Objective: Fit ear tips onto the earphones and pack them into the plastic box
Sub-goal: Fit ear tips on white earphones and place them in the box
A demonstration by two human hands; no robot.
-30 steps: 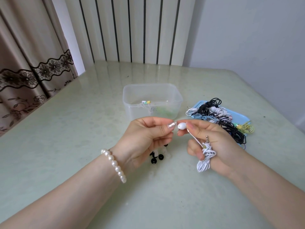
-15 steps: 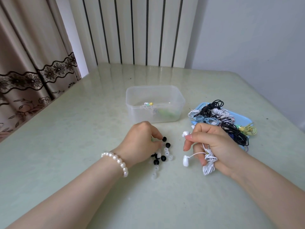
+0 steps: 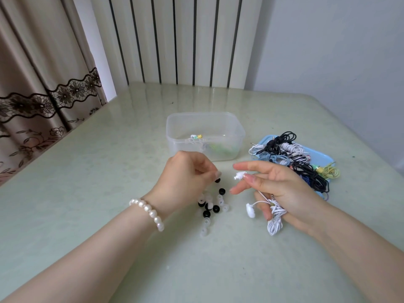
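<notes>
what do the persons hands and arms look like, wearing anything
Both forearms are bare, with no sleeves in view. The left hand has a bracelet of round white pearls around its wrist. The right hand shows no ring, watch or bracelet. The fingernails look longish with a pale, glossy finish.

Soft, even daylight is filling the room; it is seeming to come from the left, where the curtain (image 3: 32,88) is glowing pale; the wall (image 3: 338,44) is lying in cooler, bluish tone. The counter (image 3: 87,171) is giving off a broad dull sheen toward its far edge, where the striped panel (image 3: 175,40) is reflecting faintly. Shadows are staying weak and diffuse, pooling lightly under the left hand (image 3: 185,178) and right hand (image 3: 275,189). The wide lens is bowing straight lines near the borders; the forearms are stretching at the bottom corners. Focus is holding fairly sharp in the middle; fingertips are showing slight blur.
</notes>
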